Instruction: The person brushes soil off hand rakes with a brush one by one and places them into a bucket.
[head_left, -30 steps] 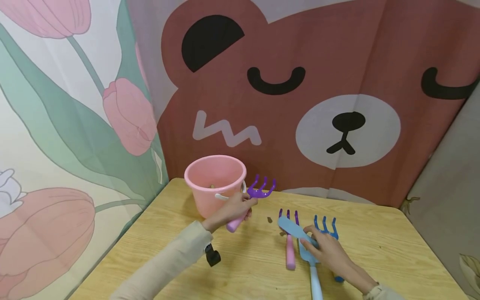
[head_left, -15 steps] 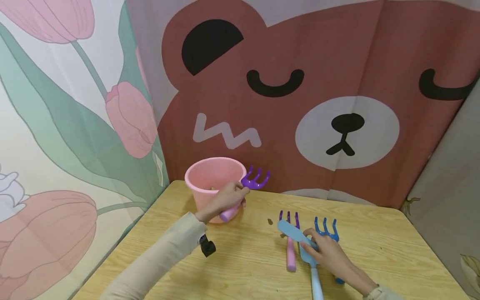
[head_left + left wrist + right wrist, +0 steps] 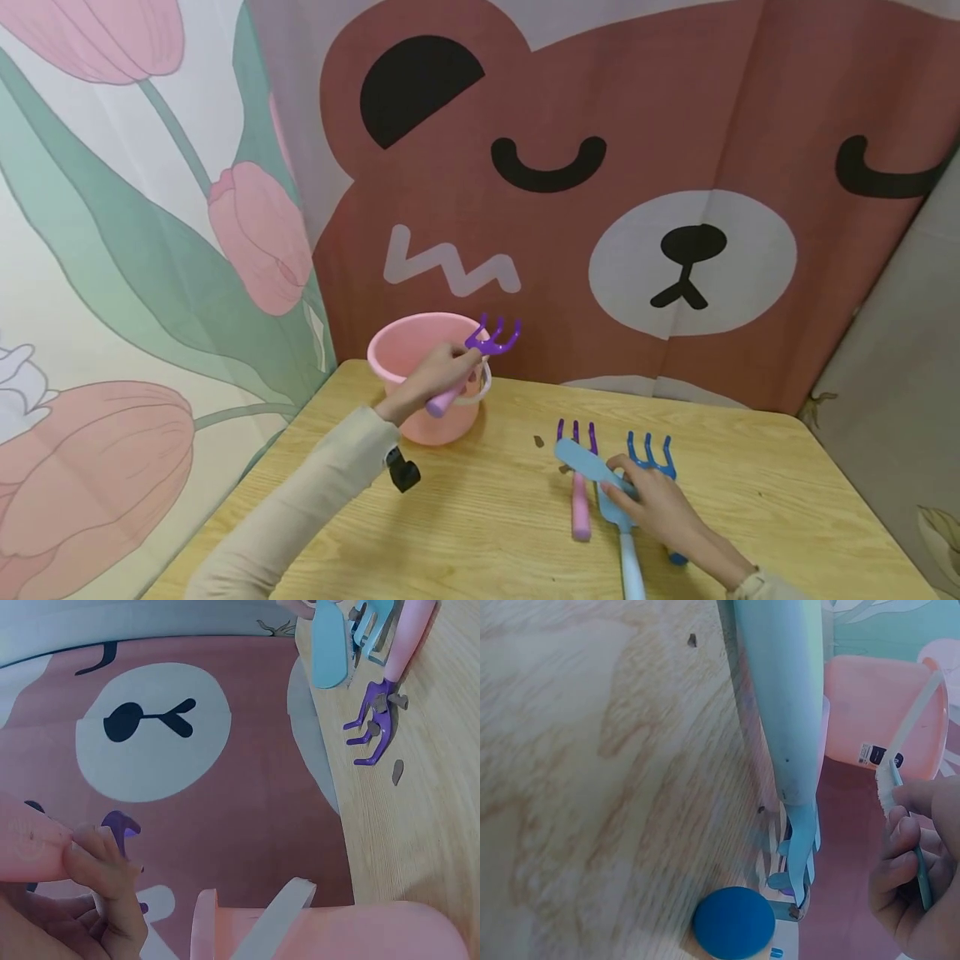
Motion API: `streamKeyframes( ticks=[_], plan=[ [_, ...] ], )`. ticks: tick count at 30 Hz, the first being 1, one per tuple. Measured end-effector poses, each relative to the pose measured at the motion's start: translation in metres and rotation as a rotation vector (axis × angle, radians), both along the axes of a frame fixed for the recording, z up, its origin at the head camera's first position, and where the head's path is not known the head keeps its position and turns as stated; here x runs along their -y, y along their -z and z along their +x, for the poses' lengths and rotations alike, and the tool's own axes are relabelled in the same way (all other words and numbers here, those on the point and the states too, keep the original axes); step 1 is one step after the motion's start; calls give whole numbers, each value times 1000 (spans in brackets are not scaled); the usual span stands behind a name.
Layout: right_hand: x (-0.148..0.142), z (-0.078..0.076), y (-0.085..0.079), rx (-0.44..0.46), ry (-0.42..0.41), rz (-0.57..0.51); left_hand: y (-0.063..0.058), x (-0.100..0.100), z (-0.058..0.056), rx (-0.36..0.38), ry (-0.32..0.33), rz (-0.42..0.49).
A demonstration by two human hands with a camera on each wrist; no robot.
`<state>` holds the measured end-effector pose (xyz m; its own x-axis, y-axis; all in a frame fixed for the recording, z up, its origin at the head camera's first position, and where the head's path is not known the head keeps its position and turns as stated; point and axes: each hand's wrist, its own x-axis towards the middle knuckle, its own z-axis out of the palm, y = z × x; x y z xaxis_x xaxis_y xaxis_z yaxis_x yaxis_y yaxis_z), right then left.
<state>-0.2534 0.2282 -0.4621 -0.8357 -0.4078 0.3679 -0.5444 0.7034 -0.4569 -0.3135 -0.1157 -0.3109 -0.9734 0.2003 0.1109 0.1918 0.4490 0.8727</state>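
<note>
My left hand point(image 3: 435, 371) grips the pink handle of a toy rake point(image 3: 495, 339) with purple tines. It holds the rake up in front of the pink bucket point(image 3: 442, 423), with the tines overlapping the bucket's right rim in the head view. My right hand point(image 3: 663, 504) pinches a light-blue brush point(image 3: 577, 457); its white bristles point(image 3: 886, 787) show in the right wrist view. Beneath the brush lie a second pink-handled purple rake point(image 3: 581, 508) and a light-blue tool point(image 3: 632, 567) with a broad head. A blue rake point(image 3: 651, 457) lies partly hidden behind my right hand.
Small dark flakes point(image 3: 538, 442) are scattered on the wooden table point(image 3: 465, 533), some around the lying purple rake. The bucket's white handle point(image 3: 485, 387) hangs on its right side. Printed cloths point(image 3: 555, 275) stand behind and beside the table.
My left hand has lifted the purple rake up and leftward, from beside the bucket to its right rim. The bucket's white handle has come into clearer view. My right hand stays put with the brush.
</note>
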Motion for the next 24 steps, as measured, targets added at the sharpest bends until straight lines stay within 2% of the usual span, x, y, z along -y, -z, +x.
streamKeyframes(
  ticks=[7,12,16,19,24],
  plan=[
    [1,0,-3,-1,1,-8,0,7,-6,54,-45,77],
    [1,1,-3,-7,-6,-10,0,9,-10,30,-85,118],
    [1,1,-3,0,-2,-5,1,13,-14,13,-141,79],
    [2,1,-2,-1,-1,-3,1,17,-15,17,-155,48],
    [2,2,0,-7,-6,-3,4,21,-18,60,-137,95]
  ],
)
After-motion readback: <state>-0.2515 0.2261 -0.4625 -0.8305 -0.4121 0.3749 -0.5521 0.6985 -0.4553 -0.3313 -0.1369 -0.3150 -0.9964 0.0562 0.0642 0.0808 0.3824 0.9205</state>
